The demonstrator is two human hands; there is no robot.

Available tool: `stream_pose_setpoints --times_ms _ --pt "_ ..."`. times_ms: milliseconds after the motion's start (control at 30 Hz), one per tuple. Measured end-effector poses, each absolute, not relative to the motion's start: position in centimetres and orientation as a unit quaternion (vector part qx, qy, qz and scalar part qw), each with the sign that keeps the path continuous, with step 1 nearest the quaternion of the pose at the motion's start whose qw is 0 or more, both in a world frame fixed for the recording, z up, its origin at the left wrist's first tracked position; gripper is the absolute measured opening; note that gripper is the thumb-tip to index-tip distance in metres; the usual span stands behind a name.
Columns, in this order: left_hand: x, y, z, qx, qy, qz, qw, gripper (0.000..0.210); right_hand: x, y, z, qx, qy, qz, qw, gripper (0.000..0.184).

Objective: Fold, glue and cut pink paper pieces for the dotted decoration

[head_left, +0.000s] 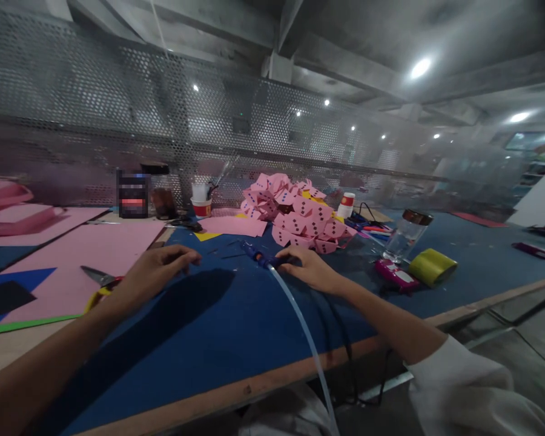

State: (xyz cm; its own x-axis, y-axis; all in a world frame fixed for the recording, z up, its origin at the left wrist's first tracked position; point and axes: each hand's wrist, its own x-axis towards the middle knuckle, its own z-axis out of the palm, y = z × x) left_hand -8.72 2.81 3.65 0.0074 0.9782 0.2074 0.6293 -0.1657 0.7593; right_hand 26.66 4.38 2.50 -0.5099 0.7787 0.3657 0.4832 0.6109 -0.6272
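My right hand (306, 269) has its fingers closed around part of a blue glue gun (257, 254) on the blue tabletop. A long translucent glue stick (300, 315) trails from the back of the gun and past the table's front edge. To the left, my left hand (170, 263) hovers over the table with loosely bent fingers and nothing visible in them. Its shadow falls on the blue surface. Beyond my right hand lies a heap of folded pink paper pieces (300, 212) with dark dots. Scissors (100, 280) with red and yellow handles lie partly behind my left forearm.
Pink sheets (91, 242) and pink boxes (18, 212) cover the left side. A glass jar (409, 236), a yellow tape roll (433, 267) and a magenta object (396, 275) are at right. Paper cups (201, 207) stand along the back near a perforated metal screen (227, 133).
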Motion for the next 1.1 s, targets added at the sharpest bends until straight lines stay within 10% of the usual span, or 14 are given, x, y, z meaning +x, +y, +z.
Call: stream_pose_setpoints --times_ms 400,1100 --pt "-1.0 0.7 1.5 0.590 0.431 0.432 0.529 0.052 22.2 3.5 2.1 -0.324 -0.603 0.602 0.410 0.043" --pt "1.1 0.3 1.3 0.529 0.387 0.491 0.574 0.023 22.2 2.7 2.1 -0.325 -0.692 0.519 0.383 0.037"
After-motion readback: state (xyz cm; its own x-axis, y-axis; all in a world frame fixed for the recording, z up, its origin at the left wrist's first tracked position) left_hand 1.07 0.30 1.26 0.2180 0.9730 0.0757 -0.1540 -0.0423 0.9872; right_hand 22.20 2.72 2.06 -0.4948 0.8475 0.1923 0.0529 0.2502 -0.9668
